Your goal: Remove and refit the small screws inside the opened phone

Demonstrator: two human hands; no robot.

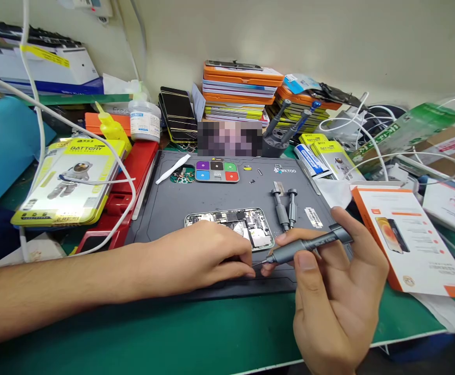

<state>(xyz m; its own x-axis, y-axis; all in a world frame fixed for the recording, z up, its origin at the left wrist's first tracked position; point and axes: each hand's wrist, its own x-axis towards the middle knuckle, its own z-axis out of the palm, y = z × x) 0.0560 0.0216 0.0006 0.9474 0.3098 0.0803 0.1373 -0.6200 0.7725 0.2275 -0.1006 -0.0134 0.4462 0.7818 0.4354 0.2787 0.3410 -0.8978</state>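
Head view, places taken from the opened phone [261, 234]. Gray screwdriver [301, 249] is lying across the right hand [340, 291], just in front and to the right of the phone; thumb and fingers are gripping its barrel. Its long axis is running crosswise, tilting slightly: thin tip pointing left and a little down, capped end pointing right and up, near the index finger. Left hand [215, 255] is covering part of the phone's near side, thumb and forefinger closing in a pinch at the tip; whether anything is sitting between them, cannot tell.

Phone is resting on a dark mat [227, 195], its own long axis running left to right. Two short drivers [286, 208] are lying just beyond its right end, a razor blade [313, 217] farther right. A coloured tray [216, 171] is sitting beyond the phone. Green table [173, 333] is showing in front of it. Yellow battery packs [71, 182] are lying well left, an orange-and-white box [418, 239] is leaning well right. Stacked boxes [239, 94] are standing far beyond, before a pale wall [329, 41].
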